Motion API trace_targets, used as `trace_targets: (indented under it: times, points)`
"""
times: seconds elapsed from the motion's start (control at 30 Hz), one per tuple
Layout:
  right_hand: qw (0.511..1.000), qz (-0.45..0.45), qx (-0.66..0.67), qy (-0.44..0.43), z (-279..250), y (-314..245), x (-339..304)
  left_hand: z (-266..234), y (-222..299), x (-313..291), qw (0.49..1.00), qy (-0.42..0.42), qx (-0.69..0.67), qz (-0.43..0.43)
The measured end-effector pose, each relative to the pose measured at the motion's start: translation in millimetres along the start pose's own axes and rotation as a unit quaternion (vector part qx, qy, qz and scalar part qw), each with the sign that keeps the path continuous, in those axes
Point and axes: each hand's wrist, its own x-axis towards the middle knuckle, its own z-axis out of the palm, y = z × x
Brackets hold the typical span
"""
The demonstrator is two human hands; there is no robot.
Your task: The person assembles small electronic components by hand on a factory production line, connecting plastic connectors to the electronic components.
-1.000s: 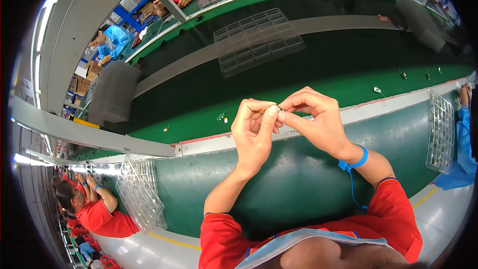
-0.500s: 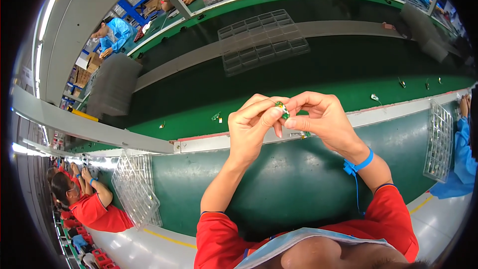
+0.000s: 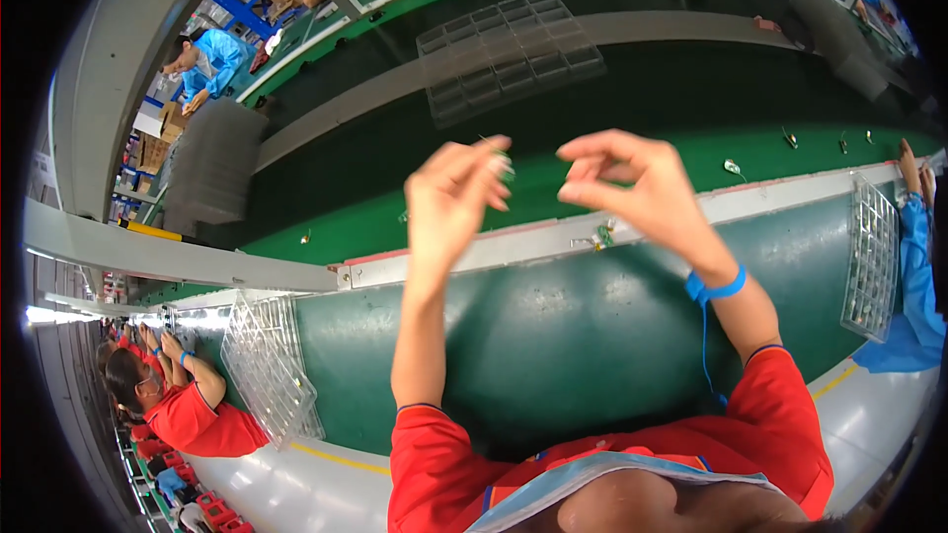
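My left hand [image 3: 446, 199] is raised over the near edge of the green belt, fingers pinched on a small green circuit board [image 3: 507, 170] that is blurred by motion. To its right, my right hand [image 3: 640, 186] hovers with thumb and fingers apart and nothing visible between them. A blue wrist strap [image 3: 721, 284] with a cord circles my right wrist. Below the right hand, another small green circuit board [image 3: 603, 233] with thin leads lies on the pale rail [image 3: 538, 244]. A white and green part [image 3: 732, 168] with a wire rests on the belt further right.
A clear compartment tray [image 3: 509, 54] lies on the belt ahead. More clear trays stand on the bench at left [image 3: 272, 375] and right [image 3: 869, 257]. A grey metal beam [image 3: 188, 255] crosses at left. Co-workers sit at both sides and across the belt.
My hands have parted and moved forward over the belt. The left carries the small circuit board away, while the right has let go of it.
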Motion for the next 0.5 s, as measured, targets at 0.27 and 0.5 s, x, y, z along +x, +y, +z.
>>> trace_targets:
  times: [0.27, 0.5]
  points:
    - [0.908, 0.011, -0.414, 0.068, -74.5, 41.5, -9.9, -65.2, -38.3, 14.5, 0.87, 0.063, 0.484, -0.075]
    - [0.879, -0.058, -0.467, -0.079, -39.4, 83.6, -10.2, -12.2, -40.7, 2.5, 0.933, -0.087, 0.324, 0.131]
